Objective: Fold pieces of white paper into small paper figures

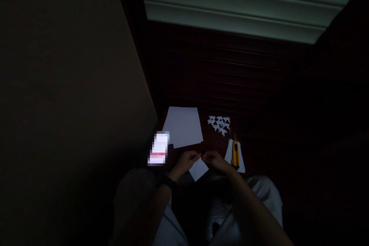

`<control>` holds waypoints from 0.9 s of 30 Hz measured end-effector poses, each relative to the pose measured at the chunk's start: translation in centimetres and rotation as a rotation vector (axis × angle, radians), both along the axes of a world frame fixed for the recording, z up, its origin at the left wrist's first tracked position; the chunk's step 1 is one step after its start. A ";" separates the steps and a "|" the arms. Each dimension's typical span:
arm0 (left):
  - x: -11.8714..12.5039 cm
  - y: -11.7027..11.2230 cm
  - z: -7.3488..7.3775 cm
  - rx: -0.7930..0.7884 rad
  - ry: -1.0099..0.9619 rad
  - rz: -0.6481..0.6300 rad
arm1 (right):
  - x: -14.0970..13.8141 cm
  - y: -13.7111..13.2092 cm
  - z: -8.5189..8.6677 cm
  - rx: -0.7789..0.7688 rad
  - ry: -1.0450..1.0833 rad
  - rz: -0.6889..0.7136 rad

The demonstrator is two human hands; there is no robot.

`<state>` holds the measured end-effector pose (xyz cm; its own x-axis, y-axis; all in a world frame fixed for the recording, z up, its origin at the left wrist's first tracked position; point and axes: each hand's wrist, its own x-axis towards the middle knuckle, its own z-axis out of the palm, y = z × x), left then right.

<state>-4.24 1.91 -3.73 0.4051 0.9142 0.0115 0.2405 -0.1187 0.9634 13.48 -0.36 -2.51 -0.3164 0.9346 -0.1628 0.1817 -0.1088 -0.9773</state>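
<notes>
The scene is very dark. My left hand point(186, 161) and my right hand point(215, 161) meet just above my lap, both pinched on a small white square of paper point(198, 170) that hangs between them with one corner pointing down. A dark watch band sits on my left wrist. Beyond the hands lies a stack of white paper sheets point(184, 126) on the dark wooden floor. To the right of the stack is a cluster of several small folded white paper figures point(219, 124). A yellow utility knife point(235, 153) rests on a white paper scrap close to my right hand.
A lit, blurred phone screen point(159, 149) lies left of my left hand. A plain wall point(72, 84) fills the left side. Pale horizontal slats point(239, 4) run across the top. My knees in light clothing point(259, 196) frame the bottom.
</notes>
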 end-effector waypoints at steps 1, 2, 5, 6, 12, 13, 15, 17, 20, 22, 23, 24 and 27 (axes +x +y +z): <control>0.0 0.0 0.1 0.000 -0.017 0.013 | -0.1 0.0 0.2 0.010 -0.023 -0.002; 0.0 0.0 0.1 -0.002 -0.040 0.023 | -0.3 0.0 0.4 0.020 -0.048 -0.003; 0.0 -0.1 0.4 -0.010 -0.102 0.046 | -0.6 0.1 0.6 0.048 -0.102 0.012; -0.1 -0.1 0.4 -0.014 -0.109 0.055 | -0.6 0.1 0.7 0.053 -0.114 0.021; -0.2 0.1 0.5 -0.057 -0.127 0.100 | -0.6 0.1 0.7 0.052 -0.131 0.070; -0.2 0.1 0.4 -0.075 -0.142 0.098 | -0.7 0.1 0.8 0.052 -0.124 0.077; -0.2 0.2 0.4 -0.106 -0.165 0.094 | -0.7 0.1 0.9 0.058 -0.102 0.081; -0.2 0.2 0.2 -0.124 -0.170 0.111 | -0.8 0.0 1.1 0.063 -0.092 0.072; -0.1 0.3 0.0 -0.150 -0.176 0.160 | -0.8 -0.2 1.4 0.073 -0.115 0.051; -0.1 0.4 -0.1 -0.156 -0.193 0.183 | -0.6 -0.5 1.6 0.077 -0.140 0.045; -0.1 0.4 -0.1 -0.155 -0.202 0.193 | -0.4 -0.8 1.7 0.073 -0.153 0.050; -0.1 0.4 -0.1 -0.156 -0.209 0.204 | -0.2 -1.0 1.8 0.060 -0.166 0.060; 0.0 0.3 0.1 -0.165 -0.227 0.236 | 1.0 -2.1 2.0 0.007 -0.180 0.100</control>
<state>-4.26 2.19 -3.64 0.1867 0.9793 -0.0783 0.0203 0.0758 0.9969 14.47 -2.46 -0.47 -0.3745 0.9011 -0.2184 0.3628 -0.0744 -0.9289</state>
